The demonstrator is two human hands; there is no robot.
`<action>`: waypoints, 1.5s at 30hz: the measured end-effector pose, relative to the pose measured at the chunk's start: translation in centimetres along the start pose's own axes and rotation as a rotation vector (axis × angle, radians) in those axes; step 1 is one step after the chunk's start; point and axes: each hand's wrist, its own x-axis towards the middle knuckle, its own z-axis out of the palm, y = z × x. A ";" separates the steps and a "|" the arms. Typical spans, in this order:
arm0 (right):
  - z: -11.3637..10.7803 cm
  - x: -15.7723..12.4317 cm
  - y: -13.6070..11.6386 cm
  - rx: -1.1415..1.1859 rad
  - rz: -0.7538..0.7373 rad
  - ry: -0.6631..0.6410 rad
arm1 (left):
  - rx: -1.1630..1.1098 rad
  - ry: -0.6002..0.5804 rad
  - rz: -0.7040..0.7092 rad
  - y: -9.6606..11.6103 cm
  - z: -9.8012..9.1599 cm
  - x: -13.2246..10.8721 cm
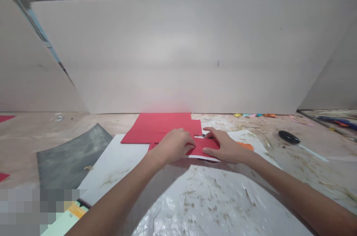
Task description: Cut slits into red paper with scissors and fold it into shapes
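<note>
The left hand is curled, its fingertips at the left part of a small red piece; whether they pinch it cannot be told. The right hand has thumb and fingers spread, the thumb lying on the piece's right part. The piece lies above the white covering of the table, just on the near side of a larger red sheet. An orange piece shows beside the right hand; a grey sheet lies farther left.
</note>
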 end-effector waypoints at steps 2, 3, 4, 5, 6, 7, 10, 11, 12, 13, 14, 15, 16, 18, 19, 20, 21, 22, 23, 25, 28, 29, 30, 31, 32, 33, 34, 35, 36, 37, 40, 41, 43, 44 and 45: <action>-0.1 0.1 -0.1 -0.024 0.008 0.015 | 0.022 0.001 -0.003 0.1 0.0 0.0; -0.2 0.2 -0.2 -0.041 0.008 0.034 | 0.034 0.000 -0.006 0.1 0.1 -0.1; -0.2 0.2 -0.3 -0.051 0.007 0.055 | 0.046 -0.001 -0.009 0.1 0.1 -0.1; -0.3 0.3 -0.3 -0.050 0.006 0.076 | 0.060 -0.002 -0.012 0.2 0.2 -0.1; -0.4 0.3 -0.4 -0.039 0.006 0.096 | 0.076 0.000 -0.018 0.3 0.2 -0.1; -0.5 0.3 -0.5 -0.022 0.008 0.110 | 0.095 0.000 -0.028 0.4 0.2 0.0; -0.7 0.2 -1.0 0.007 0.027 0.128 | 0.147 -0.009 -0.071 0.7 0.3 0.0; -0.8 0.1 -1.1 0.005 0.034 0.131 | 0.156 -0.013 -0.082 0.7 0.3 0.1; -0.8 0.0 -1.3 0.002 0.037 0.134 | 0.160 -0.017 -0.087 0.8 0.4 0.1; -0.8 0.0 -1.4 0.002 0.034 0.140 | 0.159 -0.020 -0.085 0.7 0.4 0.1; -0.8 -0.1 -1.4 0.005 0.028 0.146 | 0.154 -0.024 -0.079 0.6 0.5 0.0; -0.8 -0.1 -1.5 0.010 0.019 0.151 | 0.149 -0.028 -0.071 0.5 0.6 0.0; -0.9 -0.1 -1.5 0.016 0.010 0.153 | 0.142 -0.032 -0.063 0.4 0.7 -0.1; -0.9 0.0 -1.6 0.026 -0.001 0.147 | 0.130 -0.043 -0.048 0.1 1.0 -0.1; -1.0 0.0 -1.6 0.031 -0.006 0.138 | 0.124 -0.049 -0.041 -0.1 1.0 -0.2; -1.0 0.0 -1.6 0.034 -0.012 0.125 | 0.121 -0.053 -0.035 -0.2 1.0 -0.2; -1.1 0.0 -1.7 0.036 -0.019 0.114 | 0.115 -0.055 -0.031 -0.3 1.0 -0.2; -1.2 0.0 -1.7 0.038 -0.026 0.106 | 0.103 -0.054 -0.033 -0.3 0.9 -0.2; -1.3 0.0 -1.8 0.041 -0.032 0.103 | 0.085 -0.048 -0.042 -0.3 0.7 -0.2; -1.5 -0.1 -1.9 0.054 -0.034 0.108 | 0.026 -0.019 -0.071 -0.2 0.3 -0.2; -1.6 -0.2 -2.3 0.102 -0.042 0.110 | -0.123 0.033 -0.106 0.3 -0.6 -0.2; -1.7 -0.3 -2.5 0.129 -0.044 0.099 | -0.194 0.036 -0.117 0.4 -0.8 -0.2; -1.7 -0.3 -2.7 0.161 -0.042 0.081 | -0.270 0.019 -0.128 0.6 -1.0 -0.2; -1.7 -0.4 -2.9 0.200 -0.035 0.052 | -0.335 -0.013 -0.137 0.7 -1.1 -0.2; -1.8 -0.4 -3.1 0.243 -0.028 0.018 | -0.382 -0.053 -0.143 0.8 -1.2 -0.2; -1.9 -0.5 -3.3 0.285 -0.023 -0.022 | -0.408 -0.096 -0.144 0.8 -1.1 -0.2; -2.0 -0.5 -3.4 0.321 -0.022 -0.067 | -0.419 -0.138 -0.140 0.8 -1.1 -0.2; -2.1 -0.6 -3.5 0.342 -0.026 -0.119 | -0.424 -0.174 -0.136 0.7 -0.9 -0.3; -2.3 -0.6 -3.5 0.343 -0.035 -0.177 | -0.430 -0.205 -0.133 0.6 -0.8 -0.3; -2.4 -0.6 -3.4 0.329 -0.045 -0.236 | -0.442 -0.237 -0.132 0.5 -0.6 -0.3; -2.8 -0.7 -2.8 0.258 -0.056 -0.327 | -0.456 -0.198 -0.149 0.5 -0.2 -0.1; -2.9 -0.6 -2.6 0.251 -0.048 -0.308 | -0.429 -0.092 -0.168 0.5 -0.1 0.0; -3.0 -0.4 -2.1 0.300 -0.011 -0.226 | -0.333 0.219 -0.214 0.6 -0.2 0.3; -3.1 -0.2 -1.9 0.350 0.017 -0.182 | -0.276 0.379 -0.229 0.7 -0.3 0.4; -3.1 -0.1 -1.7 0.416 0.046 -0.133 | -0.226 0.513 -0.233 0.8 -0.5 0.4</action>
